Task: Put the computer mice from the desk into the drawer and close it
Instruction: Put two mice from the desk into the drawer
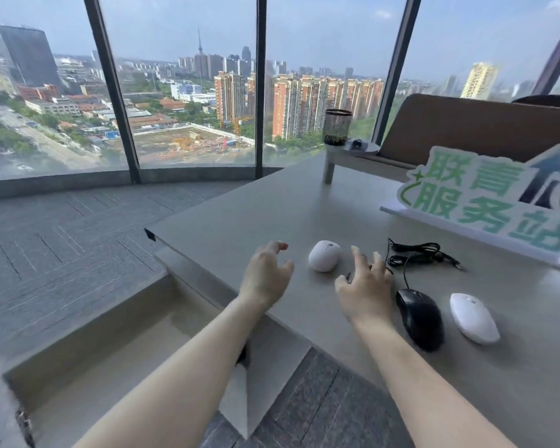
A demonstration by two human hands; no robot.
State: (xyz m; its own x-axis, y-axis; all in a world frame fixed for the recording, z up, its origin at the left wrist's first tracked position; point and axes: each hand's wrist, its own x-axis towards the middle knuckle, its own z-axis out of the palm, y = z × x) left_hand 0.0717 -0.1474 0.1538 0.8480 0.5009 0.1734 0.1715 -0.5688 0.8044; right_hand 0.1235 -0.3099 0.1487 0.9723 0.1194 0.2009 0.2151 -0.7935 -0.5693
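Three mice lie on the grey desk [272, 202]. A round white mouse [324, 255] sits between my two hands. A black wired mouse [421, 318] lies to the right of my right hand, its coiled cable [417, 252] behind it. A flat white mouse [473, 317] rests further right. My left hand [267, 273] hovers open just left of the round mouse. My right hand [364, 282] hovers open just right of it, holding nothing. The drawer [104, 337] stands pulled out at the desk's left, its inside bare.
A white sign with green characters [485, 202] lies on the desk at the right. A raised shelf [349, 153] at the back carries a black mesh cup [337, 126]. A brown chair back [472, 130] stands behind. Windows and grey carpet floor lie to the left.
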